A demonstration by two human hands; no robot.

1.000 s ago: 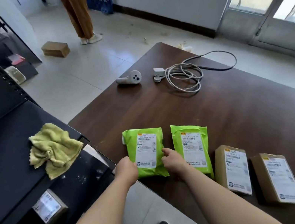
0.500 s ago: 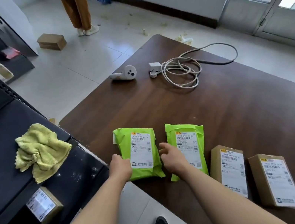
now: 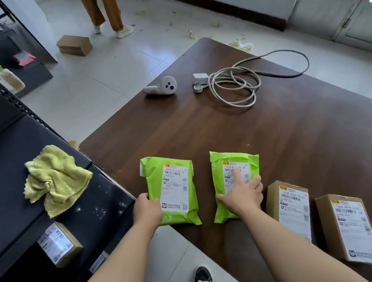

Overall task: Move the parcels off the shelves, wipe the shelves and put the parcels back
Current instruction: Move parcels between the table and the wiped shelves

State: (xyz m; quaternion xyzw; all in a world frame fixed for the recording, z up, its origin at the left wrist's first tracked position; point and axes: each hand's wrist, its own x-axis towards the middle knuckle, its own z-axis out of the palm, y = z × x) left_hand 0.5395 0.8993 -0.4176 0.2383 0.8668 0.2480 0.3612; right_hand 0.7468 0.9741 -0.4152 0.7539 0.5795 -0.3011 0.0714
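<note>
Two green poly mailers are lying flat on the dark wooden table (image 3: 278,137), lower middle of the frame, side by side with a strip of bare tabletop between them. The left mailer (image 3: 172,190) is sitting label-up with its long axis running up the frame, barcode end toward the top. The right mailer (image 3: 222,159) is lying the same way, its top end leaning a touch to the right.

The left hand (image 3: 147,211) is gripping the left mailer at its lower left edge, fingers curled round it. The right hand (image 3: 243,195) is lying flat and open on the right mailer, index finger stretching up over the label.

Just right of that hand, two cardboard boxes are sitting label-up: the nearer box (image 3: 289,207) right beside the right mailer, the far box (image 3: 349,226) at lower right. Further up the table, a white controller (image 3: 162,87) and a coiled white cable (image 3: 235,86) are lying well apart from the parcels.

At left, a yellow-green cloth (image 3: 55,180) is lying crumpled on the black shelf (image 3: 6,207), with a small labelled box (image 3: 59,244) on the level below. At the top, someone in brown trousers (image 3: 103,7) is standing near a floor box (image 3: 74,45).
</note>
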